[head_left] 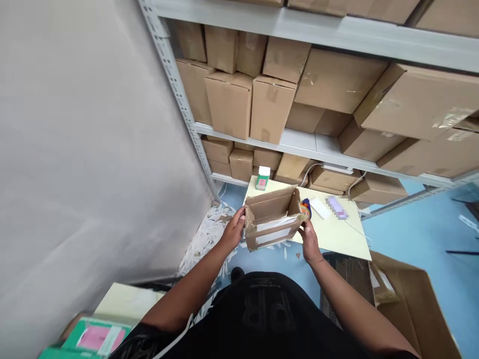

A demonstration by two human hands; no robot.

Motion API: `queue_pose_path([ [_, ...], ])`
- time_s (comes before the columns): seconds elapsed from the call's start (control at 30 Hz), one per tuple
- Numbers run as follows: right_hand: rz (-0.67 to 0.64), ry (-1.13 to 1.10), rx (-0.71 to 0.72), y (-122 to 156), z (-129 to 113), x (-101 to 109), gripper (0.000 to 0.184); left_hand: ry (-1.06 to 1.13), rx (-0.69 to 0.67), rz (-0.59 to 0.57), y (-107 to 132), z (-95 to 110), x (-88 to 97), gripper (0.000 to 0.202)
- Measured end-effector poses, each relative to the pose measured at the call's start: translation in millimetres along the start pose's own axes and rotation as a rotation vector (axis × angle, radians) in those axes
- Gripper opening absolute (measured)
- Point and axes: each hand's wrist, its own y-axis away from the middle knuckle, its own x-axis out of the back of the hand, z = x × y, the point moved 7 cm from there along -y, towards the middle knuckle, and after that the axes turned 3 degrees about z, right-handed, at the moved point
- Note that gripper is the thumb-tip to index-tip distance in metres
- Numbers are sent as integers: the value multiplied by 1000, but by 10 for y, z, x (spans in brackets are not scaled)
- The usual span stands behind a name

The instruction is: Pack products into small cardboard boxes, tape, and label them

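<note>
One small open cardboard box sits straight ahead of the person, held up over the near edge of the pale yellow surface. The left hand clasps its left end, fingers curled over the torn rim. The right hand grips the near right corner. The box's long axis runs left to right, so both hands are equally close. Just beyond it lies a colourful packet. Farther off stand a small green box and shelves of cartons.
</note>
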Motion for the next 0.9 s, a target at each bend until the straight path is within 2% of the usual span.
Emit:
queue_pose_path([
  [0.13, 172, -67, -129, -17, 232, 44, 57, 182, 144, -59, -419, -240, -191, 70],
  [0.23, 257, 63, -169, -108, 316, 170, 51, 170, 128, -182, -656, -331, -356, 70],
  [0.3, 246, 186, -121, -198, 318, 269, 50, 124, 96, -255, -787, -399, -444, 70],
  [0.43, 63, 397, 40, -377, 360, 367, 57, -13, 39, -271, -976, -569, -550, 69],
  [0.57, -131, 532, 105, -523, 556, 395, 49, -159, -10, -265, -1064, -706, -661, 71],
  [0.77, -425, 456, 162, -708, 808, 402, 49, -373, -68, -188, -1182, -815, -724, 68],
  [0.9, -677, 412, 218, -795, 853, 434, 69, -448, -100, -98, -1231, -805, -712, 63],
])
